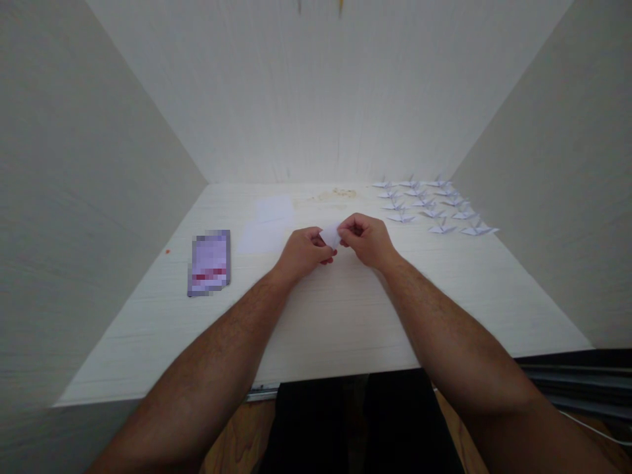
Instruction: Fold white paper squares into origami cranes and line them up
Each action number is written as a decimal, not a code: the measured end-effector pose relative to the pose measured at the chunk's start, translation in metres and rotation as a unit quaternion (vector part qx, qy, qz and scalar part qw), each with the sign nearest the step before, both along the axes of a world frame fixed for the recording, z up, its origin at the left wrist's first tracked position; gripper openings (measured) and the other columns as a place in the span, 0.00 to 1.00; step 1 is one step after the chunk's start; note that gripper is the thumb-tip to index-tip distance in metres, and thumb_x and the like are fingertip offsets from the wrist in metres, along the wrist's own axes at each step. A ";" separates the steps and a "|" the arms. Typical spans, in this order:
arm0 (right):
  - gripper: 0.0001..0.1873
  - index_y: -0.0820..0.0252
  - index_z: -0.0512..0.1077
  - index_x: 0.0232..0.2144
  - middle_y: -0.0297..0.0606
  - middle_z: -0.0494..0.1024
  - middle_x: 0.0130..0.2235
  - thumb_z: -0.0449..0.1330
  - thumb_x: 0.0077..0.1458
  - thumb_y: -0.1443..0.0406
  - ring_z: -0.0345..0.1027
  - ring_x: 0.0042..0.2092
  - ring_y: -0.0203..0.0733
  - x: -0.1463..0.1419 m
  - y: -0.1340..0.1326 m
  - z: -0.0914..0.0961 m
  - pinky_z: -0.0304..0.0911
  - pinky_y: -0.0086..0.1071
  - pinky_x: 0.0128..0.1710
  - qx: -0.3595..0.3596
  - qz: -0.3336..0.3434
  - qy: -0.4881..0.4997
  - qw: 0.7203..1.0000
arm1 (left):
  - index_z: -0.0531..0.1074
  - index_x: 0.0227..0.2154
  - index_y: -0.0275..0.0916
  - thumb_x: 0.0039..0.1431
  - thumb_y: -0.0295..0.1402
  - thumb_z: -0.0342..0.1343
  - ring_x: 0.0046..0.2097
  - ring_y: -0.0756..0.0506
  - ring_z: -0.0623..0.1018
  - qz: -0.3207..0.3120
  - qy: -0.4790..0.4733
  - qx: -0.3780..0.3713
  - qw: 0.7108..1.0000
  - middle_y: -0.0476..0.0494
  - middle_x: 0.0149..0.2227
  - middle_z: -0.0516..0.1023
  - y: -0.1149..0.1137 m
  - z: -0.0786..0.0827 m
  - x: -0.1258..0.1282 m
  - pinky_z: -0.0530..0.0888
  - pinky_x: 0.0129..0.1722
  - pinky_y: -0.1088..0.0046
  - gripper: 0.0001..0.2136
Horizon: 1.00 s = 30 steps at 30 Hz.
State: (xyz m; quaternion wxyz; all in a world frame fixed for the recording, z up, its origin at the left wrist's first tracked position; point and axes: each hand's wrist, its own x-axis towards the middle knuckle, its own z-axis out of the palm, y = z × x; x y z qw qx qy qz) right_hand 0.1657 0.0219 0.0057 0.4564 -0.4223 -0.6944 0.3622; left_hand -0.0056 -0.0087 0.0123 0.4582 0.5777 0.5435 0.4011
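Both of my hands meet over the middle of the white table [345,316]. Between them is a small folded piece of white paper [329,235]. My left hand [302,251] pinches its left side with closed fingers. My right hand [366,239] pinches its right side, fingers curled. The paper is held just above the table top. Several finished white paper cranes [434,204] stand in rows at the back right of the table, well clear of my hands.
A flat purple and white packet [209,263] lies at the left. Two loose white paper sheets [269,224] lie beyond my left hand. White walls close in the table at the left, back and right. A brownish stain [336,193] marks the back.
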 end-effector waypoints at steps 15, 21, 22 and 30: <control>0.06 0.61 0.75 0.30 0.32 0.75 0.23 0.61 0.52 0.64 0.67 0.25 0.34 0.001 -0.001 0.001 0.61 0.27 0.25 0.004 0.004 0.006 1.000 | 0.74 0.26 0.35 0.44 0.24 0.61 0.24 0.49 0.76 0.000 0.017 -0.004 1.000 0.44 0.24 0.79 -0.003 0.006 0.003 0.70 0.24 0.76 0.04; 0.06 0.61 0.75 0.29 0.32 0.75 0.22 0.61 0.52 0.64 0.67 0.24 0.33 0.000 -0.002 0.003 0.60 0.27 0.24 -0.001 -0.005 0.004 1.000 | 0.74 0.27 0.34 0.44 0.25 0.61 0.23 0.49 0.76 -0.002 0.012 0.001 1.000 0.43 0.24 0.79 -0.003 0.005 0.003 0.70 0.23 0.75 0.04; 0.06 0.61 0.75 0.29 0.32 0.74 0.22 0.61 0.52 0.64 0.66 0.24 0.33 0.000 -0.002 0.003 0.60 0.27 0.24 0.000 -0.005 0.003 1.000 | 0.74 0.27 0.34 0.44 0.25 0.62 0.23 0.49 0.76 -0.001 0.010 -0.001 1.000 0.43 0.24 0.79 -0.003 0.005 0.003 0.70 0.23 0.75 0.05; 0.06 0.60 0.75 0.30 0.31 0.74 0.21 0.61 0.52 0.63 0.66 0.24 0.33 0.000 -0.001 0.002 0.59 0.27 0.23 0.002 -0.009 0.005 1.000 | 0.74 0.26 0.34 0.44 0.25 0.62 0.23 0.49 0.76 0.000 0.005 0.000 1.000 0.44 0.22 0.78 -0.003 0.006 0.003 0.70 0.23 0.76 0.04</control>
